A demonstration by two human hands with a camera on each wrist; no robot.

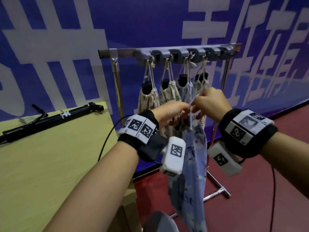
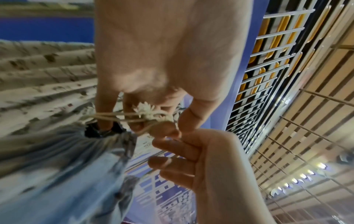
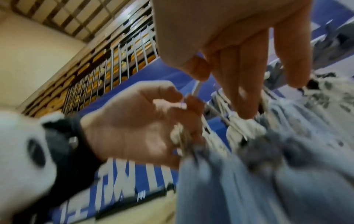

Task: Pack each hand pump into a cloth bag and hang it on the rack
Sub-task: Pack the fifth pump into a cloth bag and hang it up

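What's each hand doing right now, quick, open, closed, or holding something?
Left hand: closed, pinching the drawstring of the blue cloth bag.
Right hand: closed, pinching the same drawstring near the bag's mouth.

A blue banner (image 1: 150,22) with large white characters covers the far wall. The floor (image 1: 250,190) below is dark red. A yellow-green table (image 1: 50,156) stands at near left. Overhead, a slatted ceiling (image 2: 316,121) carries a row of lights (image 2: 298,180).
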